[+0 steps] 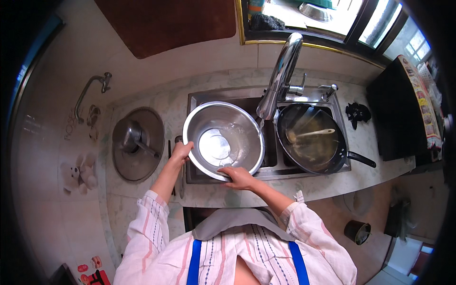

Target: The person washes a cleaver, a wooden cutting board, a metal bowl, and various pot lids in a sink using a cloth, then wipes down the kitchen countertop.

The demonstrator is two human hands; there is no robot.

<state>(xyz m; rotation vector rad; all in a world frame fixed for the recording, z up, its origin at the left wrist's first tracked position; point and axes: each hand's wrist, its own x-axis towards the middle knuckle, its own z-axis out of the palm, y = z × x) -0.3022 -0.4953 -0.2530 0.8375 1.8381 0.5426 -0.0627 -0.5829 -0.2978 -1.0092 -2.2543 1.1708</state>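
Note:
A wide stainless steel bowl [245,142] is tilted over the left basin of the steel double sink [231,93]. My left hand [182,151] grips its left rim, and my right hand [239,178] holds its near rim with the thumb on the inside. Water from the chrome faucet [267,103] runs at the bowl's right edge, and some clear water seems to lie inside. To the right, a black frying pan [310,156] rests over the right basin, holding cloudy liquid and a light-handled utensil [320,132].
A round metal lid [153,124] with a metal ladle or pot-like piece [128,137] lies on the left counter. Dark chopsticks [170,156] lie left of the sink. A soap dispenser [329,92], a crumpled black bag [357,113] and a black box-shaped appliance [399,110] are at the right.

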